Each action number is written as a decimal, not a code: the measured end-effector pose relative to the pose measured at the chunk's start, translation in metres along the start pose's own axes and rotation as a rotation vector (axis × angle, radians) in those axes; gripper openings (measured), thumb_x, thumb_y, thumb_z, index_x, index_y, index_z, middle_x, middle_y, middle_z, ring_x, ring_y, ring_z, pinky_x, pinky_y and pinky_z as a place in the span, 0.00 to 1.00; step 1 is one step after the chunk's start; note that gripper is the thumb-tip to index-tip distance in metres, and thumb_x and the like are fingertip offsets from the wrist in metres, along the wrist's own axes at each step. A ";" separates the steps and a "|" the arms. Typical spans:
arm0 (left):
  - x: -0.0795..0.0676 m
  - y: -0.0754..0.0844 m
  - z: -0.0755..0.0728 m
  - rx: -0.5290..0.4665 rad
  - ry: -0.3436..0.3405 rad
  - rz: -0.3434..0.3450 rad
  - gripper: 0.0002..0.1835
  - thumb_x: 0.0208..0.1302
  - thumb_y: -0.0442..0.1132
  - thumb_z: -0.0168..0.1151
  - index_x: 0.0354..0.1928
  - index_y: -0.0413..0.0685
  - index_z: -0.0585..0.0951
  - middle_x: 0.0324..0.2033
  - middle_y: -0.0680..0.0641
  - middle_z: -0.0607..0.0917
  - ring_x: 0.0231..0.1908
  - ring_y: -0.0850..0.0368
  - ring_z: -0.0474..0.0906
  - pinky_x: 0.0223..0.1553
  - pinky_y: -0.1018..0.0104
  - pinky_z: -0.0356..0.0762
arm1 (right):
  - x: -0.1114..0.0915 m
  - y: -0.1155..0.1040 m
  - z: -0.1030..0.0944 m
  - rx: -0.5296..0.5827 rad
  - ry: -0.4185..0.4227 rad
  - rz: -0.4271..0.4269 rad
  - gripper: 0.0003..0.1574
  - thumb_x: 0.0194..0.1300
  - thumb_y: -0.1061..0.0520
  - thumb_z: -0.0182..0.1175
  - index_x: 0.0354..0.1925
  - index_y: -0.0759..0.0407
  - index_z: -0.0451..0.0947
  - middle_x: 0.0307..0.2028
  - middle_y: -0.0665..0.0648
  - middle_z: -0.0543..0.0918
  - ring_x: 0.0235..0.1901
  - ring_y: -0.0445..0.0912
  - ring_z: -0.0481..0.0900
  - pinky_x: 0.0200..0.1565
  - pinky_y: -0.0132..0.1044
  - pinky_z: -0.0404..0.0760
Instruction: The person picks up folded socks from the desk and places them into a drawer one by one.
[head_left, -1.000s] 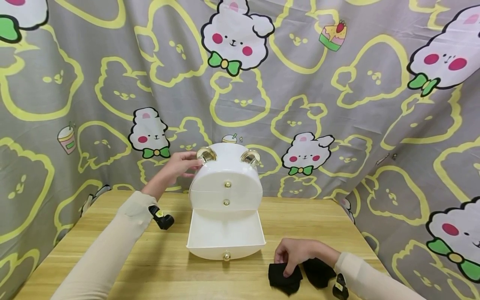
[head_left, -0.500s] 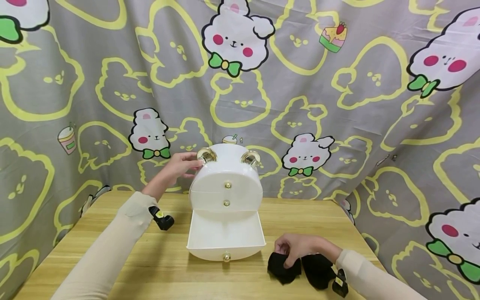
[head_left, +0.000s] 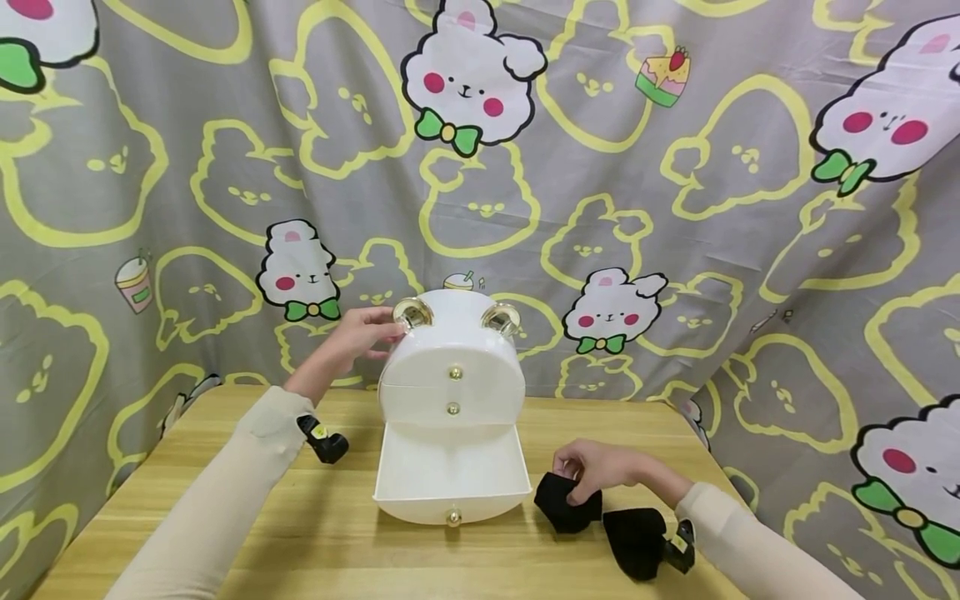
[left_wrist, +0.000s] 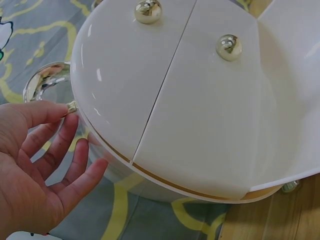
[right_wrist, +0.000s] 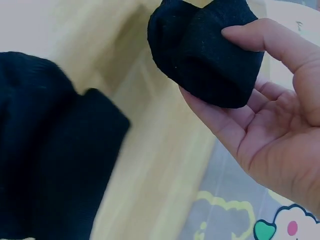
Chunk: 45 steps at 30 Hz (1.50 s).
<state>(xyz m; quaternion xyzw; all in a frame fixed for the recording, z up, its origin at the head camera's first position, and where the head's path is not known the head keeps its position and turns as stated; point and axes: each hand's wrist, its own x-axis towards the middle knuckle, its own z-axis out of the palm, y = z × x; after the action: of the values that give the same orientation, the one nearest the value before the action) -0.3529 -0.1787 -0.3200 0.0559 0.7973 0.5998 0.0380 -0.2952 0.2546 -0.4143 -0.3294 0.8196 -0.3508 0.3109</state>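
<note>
A white drawer box (head_left: 435,362) with gold ears and round gold knobs stands on the table, its lowest drawer (head_left: 450,467) pulled out. My left hand (head_left: 360,335) is at the box's left side; in the left wrist view, the thumb and index finger pinch the base of the gold ear (left_wrist: 47,80), other fingers spread beside the shell. My right hand (head_left: 606,465) grips a folded black cloth bundle (right_wrist: 210,57), perhaps a rolled sock, between thumb and fingers, right of the drawer. A second black bundle (head_left: 636,542) lies on the table below that wrist.
The wooden table (head_left: 315,533) reaches back to a grey curtain (head_left: 480,217) with cartoon rabbits, which hangs behind and at both sides. Black wrist cameras (head_left: 324,439) are strapped over the sleeves. The drawer juts toward the table's front.
My right hand has risen and moved slightly away from me with the black cloth bundle, apart from the second one. The left hand stays at the ear.
</note>
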 end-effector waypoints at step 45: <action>0.002 0.001 -0.001 0.030 -0.012 -0.005 0.29 0.73 0.46 0.62 0.72 0.47 0.71 0.58 0.39 0.81 0.62 0.43 0.75 0.61 0.47 0.81 | 0.038 -0.087 -0.026 0.419 0.158 0.182 0.23 0.64 0.64 0.66 0.57 0.68 0.79 0.38 0.51 0.88 0.33 0.42 0.84 0.35 0.34 0.85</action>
<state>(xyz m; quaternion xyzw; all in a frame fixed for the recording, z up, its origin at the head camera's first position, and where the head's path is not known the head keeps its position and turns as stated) -0.3554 -0.1789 -0.3189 0.0581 0.8061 0.5873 0.0433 -0.3086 0.1885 -0.3428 -0.1542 0.7771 -0.5083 0.3377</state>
